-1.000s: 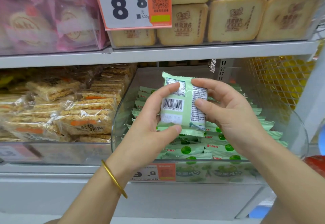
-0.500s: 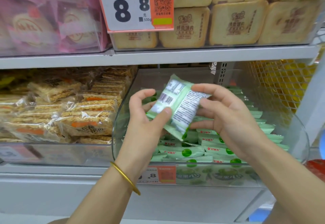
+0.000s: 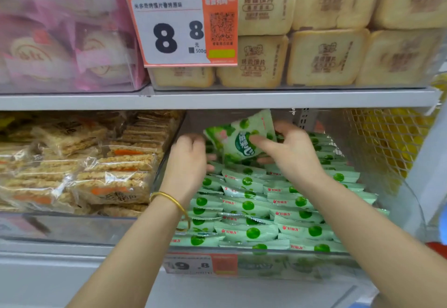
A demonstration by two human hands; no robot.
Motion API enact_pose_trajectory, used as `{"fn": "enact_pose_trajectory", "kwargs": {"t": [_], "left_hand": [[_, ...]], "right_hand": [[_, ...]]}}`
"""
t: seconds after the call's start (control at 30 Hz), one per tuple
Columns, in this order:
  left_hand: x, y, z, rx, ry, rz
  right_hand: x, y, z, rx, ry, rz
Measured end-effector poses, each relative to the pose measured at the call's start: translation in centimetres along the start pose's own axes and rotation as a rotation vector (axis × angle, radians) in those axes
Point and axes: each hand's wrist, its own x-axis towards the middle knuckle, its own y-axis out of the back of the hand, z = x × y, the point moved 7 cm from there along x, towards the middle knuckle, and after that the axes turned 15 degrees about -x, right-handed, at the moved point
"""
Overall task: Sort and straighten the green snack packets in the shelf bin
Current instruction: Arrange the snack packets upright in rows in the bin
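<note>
A shop's snack shelves. A grey shelf board (image 3: 242,98) crosses the middle of the frame. Clear bins (image 3: 408,201) above and below it hold many identical wrapped goods: green packets (image 3: 254,232) at lower centre, rice bars (image 3: 116,165) at left. An orange price tag (image 3: 181,27) at upper centre reads 8.8; a blurred tag (image 3: 200,264) at the bottom seems to read 9.8.

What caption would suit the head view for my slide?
Right hand holds a green snack packet, tilted, over the rows in the clear bin; left hand beside it.

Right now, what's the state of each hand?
Left hand: beside the raised green packet; grip cannot be told.
Right hand: holding that packet, thumb on its front.
</note>
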Motion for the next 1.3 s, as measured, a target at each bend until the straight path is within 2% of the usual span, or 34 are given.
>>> {"fn": "enact_pose_trajectory", "kwargs": {"t": [0.07, 0.1, 0.17, 0.27, 0.33, 0.47, 0.57, 0.7, 0.77, 0.83, 0.9, 1.0, 1.1, 1.3], "left_hand": [[1.7, -0.9, -0.4, 0.494, -0.132, -0.108], [2.3, -1.6, -0.9, 0.645, -0.165, -0.179], [3.0, -3.0, -1.9, 0.811, -0.183, -0.293], [4.0, -3.8, -3.3, 0.946, -0.146, -0.363], [4.4, -3.9, -4.0, 0.990, -0.107, -0.382], [4.2, -3.8, -4.5, 1.012, -0.067, -0.397], [3.7, -3.5, -4.5, 1.015, -0.058, -0.399], [3.0, -3.1, -4.1, 1.017, -0.065, -0.396], [2.9, -3.0, -3.9, 1.002, -0.059, -0.392], [2.8, -3.0, -3.8, 0.990, -0.055, -0.388], [2.6, -3.0, -3.8, 0.992, -0.067, -0.375], [2.1, -2.8, -3.8, 0.990, -0.091, -0.345], [1.7, -2.6, -3.7, 0.996, -0.136, -0.321], [1.2, -2.5, -3.6, 1.027, -0.167, -0.282]], "right_hand": [[2.1, -1.0, 0.8, 0.020, -0.109, 0.054], [3.3, -1.5, 1.1, -0.020, -0.135, 0.091], [5.6, -2.9, 1.3, -0.106, -0.135, 0.167], [7.7, -4.4, 0.6, -0.251, -0.097, 0.288], [8.4, -5.2, -0.2, -0.352, -0.039, 0.328], [9.1, -6.9, -1.3, -0.831, 0.136, 0.240], [9.5, -8.3, -2.1, -0.972, 0.253, 0.157], [10.3, -11.5, -2.0, -1.144, 0.378, -0.048], [10.0, -11.5, -2.1, -1.142, 0.428, -0.065], [9.2, -10.5, -2.8, -1.055, 0.509, 0.040], [8.6, -10.1, -2.9, -0.970, 0.556, 0.046], [8.8, -11.4, -1.7, -1.078, 0.518, -0.085], [9.2, -12.3, -1.3, -1.122, 0.479, -0.080], [9.7, -11.6, -2.0, -0.969, 0.446, -0.095]]}}
